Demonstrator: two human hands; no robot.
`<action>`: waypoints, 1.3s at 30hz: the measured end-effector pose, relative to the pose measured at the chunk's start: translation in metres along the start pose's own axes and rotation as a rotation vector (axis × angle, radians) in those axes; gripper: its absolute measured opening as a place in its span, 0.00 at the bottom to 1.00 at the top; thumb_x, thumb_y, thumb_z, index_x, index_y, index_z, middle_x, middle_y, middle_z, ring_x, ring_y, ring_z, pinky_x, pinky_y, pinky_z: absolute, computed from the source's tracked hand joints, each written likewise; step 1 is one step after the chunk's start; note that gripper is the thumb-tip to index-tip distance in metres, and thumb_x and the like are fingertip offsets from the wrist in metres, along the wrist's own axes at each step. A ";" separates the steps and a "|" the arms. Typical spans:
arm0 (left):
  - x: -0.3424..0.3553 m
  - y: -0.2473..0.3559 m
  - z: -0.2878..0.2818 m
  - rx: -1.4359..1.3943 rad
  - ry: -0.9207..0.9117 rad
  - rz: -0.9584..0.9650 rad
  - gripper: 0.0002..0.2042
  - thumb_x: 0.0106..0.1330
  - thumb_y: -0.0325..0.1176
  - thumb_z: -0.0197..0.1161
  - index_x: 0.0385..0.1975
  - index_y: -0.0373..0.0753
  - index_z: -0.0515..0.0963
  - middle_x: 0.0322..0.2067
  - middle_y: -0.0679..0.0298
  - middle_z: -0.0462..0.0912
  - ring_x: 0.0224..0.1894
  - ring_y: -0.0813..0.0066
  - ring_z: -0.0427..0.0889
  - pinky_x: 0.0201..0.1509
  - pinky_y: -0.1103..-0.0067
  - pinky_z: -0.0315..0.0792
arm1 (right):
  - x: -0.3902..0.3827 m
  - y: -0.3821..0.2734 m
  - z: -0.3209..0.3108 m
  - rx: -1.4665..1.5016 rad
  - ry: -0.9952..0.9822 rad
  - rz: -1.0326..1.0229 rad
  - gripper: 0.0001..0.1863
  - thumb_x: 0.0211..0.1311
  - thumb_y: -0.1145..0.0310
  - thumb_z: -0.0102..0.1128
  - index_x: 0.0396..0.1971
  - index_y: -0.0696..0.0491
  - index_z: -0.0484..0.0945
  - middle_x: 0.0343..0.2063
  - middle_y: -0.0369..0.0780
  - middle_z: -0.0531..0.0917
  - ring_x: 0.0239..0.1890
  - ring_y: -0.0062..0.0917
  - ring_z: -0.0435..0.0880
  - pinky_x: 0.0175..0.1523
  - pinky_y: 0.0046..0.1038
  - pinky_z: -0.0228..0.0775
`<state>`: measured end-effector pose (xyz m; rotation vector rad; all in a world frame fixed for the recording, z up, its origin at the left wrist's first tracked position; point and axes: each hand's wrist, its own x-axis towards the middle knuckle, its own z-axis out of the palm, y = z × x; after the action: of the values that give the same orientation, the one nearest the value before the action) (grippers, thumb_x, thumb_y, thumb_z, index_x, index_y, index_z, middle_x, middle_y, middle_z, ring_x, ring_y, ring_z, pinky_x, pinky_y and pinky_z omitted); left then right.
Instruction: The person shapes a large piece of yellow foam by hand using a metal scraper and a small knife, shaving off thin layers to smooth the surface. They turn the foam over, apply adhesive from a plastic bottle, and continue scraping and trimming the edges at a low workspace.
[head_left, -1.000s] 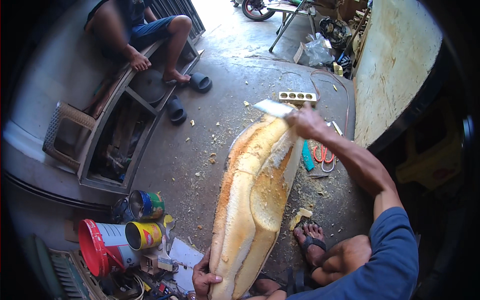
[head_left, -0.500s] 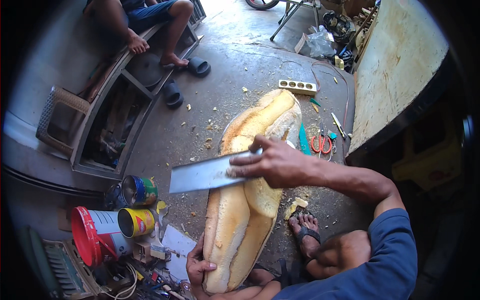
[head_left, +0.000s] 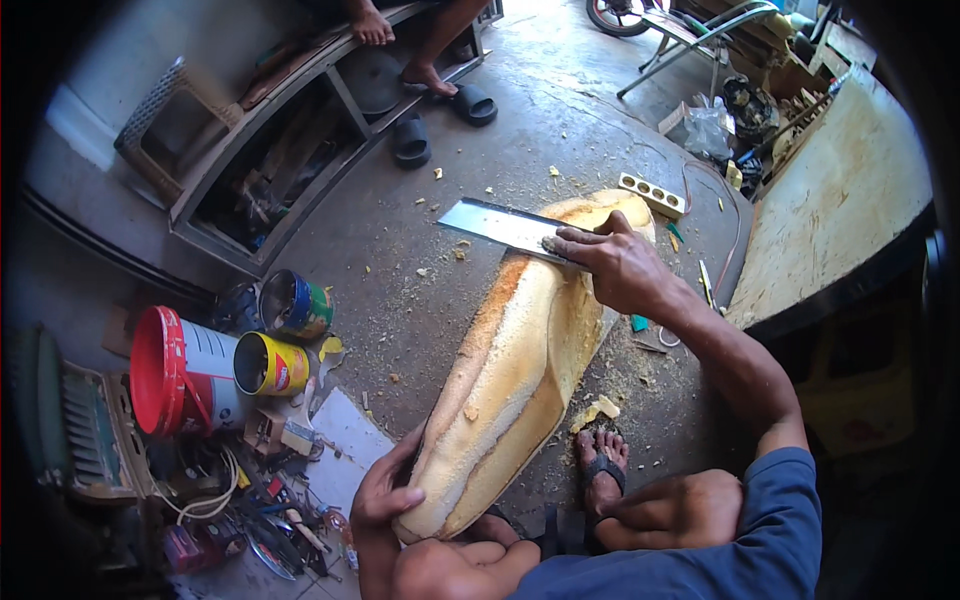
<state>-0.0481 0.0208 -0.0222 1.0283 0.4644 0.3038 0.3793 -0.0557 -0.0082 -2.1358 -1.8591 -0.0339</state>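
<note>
A long yellow foam motorcycle seat pad (head_left: 500, 370) slants across the middle of the view, its near end by my legs. Its surface is contoured, with cut and browned patches. Around the near end, my left hand (head_left: 385, 492) grips the pad, thumb on top and fingers hidden along the side. My right hand (head_left: 622, 262) is closed on one end of a wide, flat metal blade (head_left: 492, 224). The blade lies crosswise over the pad's far part, its free end reaching out left past the foam. Whether its edge touches the foam I cannot tell.
Foam crumbs litter the grey floor. A power strip (head_left: 652, 195) lies beyond the pad. To the left stand a red-rimmed bucket (head_left: 205, 370), a yellow can (head_left: 270, 363) and scattered tools (head_left: 290, 535). A person's foot (head_left: 430, 78) rests near black sandals (head_left: 411, 140). A board (head_left: 850, 200) leans at right.
The blade and my right hand have moved toward the pad's far end. My left hand keeps its hold on the near end. The whole view has shifted, and the pad slants more.
</note>
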 end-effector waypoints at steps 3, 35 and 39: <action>-0.041 -0.016 -0.002 -0.025 0.046 0.036 0.56 0.50 0.46 0.76 0.72 0.22 0.49 0.70 0.41 0.59 0.73 0.50 0.61 0.76 0.63 0.54 | -0.004 -0.013 -0.002 -0.074 -0.072 0.036 0.33 0.49 0.82 0.54 0.57 0.42 0.82 0.59 0.31 0.82 0.40 0.34 0.77 0.46 0.29 0.70; -0.035 -0.019 0.014 0.308 0.276 0.166 0.37 0.53 0.24 0.72 0.65 0.23 0.66 0.58 0.46 0.79 0.60 0.62 0.78 0.66 0.70 0.70 | -0.034 -0.098 -0.016 -0.005 0.017 -0.305 0.35 0.50 0.82 0.54 0.61 0.41 0.79 0.59 0.31 0.82 0.49 0.39 0.77 0.50 0.37 0.73; -0.026 -0.027 0.032 0.229 0.342 0.139 0.38 0.52 0.23 0.72 0.65 0.21 0.66 0.58 0.44 0.78 0.60 0.60 0.78 0.67 0.70 0.69 | -0.016 -0.001 -0.015 -0.122 0.030 0.001 0.30 0.57 0.82 0.49 0.57 0.42 0.82 0.60 0.31 0.81 0.41 0.32 0.82 0.48 0.36 0.77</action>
<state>-0.0540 -0.0276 -0.0258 1.2407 0.7503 0.5648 0.3787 -0.0748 0.0030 -2.2036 -1.8835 -0.1829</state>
